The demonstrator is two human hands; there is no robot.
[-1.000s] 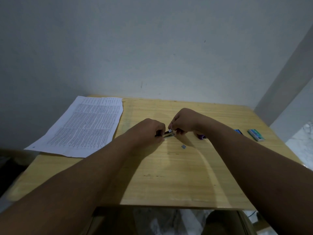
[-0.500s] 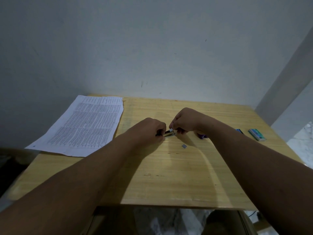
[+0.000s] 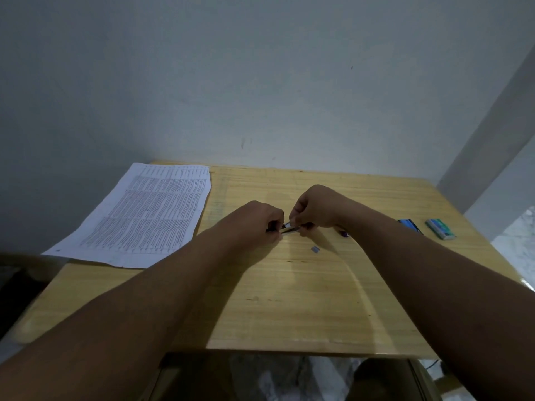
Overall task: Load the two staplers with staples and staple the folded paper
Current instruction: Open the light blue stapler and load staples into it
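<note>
Left hand (image 3: pixel 260 224) is curled closed around one end of a small stapler (image 3: pixel 289 228); right hand (image 3: pixel 314 208) pinches at its other end, fingertips bunched, what they hold is too small to tell. The stapler lies between the hands, long axis roughly left-right, low over the worktop (image 3: pixel 304 299). My read: staples go in from the right-hand side, so that hand does the feeding.

Count:
- stapler clearly seen: 1
- purple item (image 3: pixel 344 233) under the right wrist, mostly hidden: 1
- loose staple strip (image 3: pixel 315 249) just beside: 1
- staple boxes: blue box (image 3: pixel 410 225), green box (image 3: pixel 440 228), well apart to the right
- printed paper (image 3: pixel 150 212): 1 sheet, flat, left
</note>
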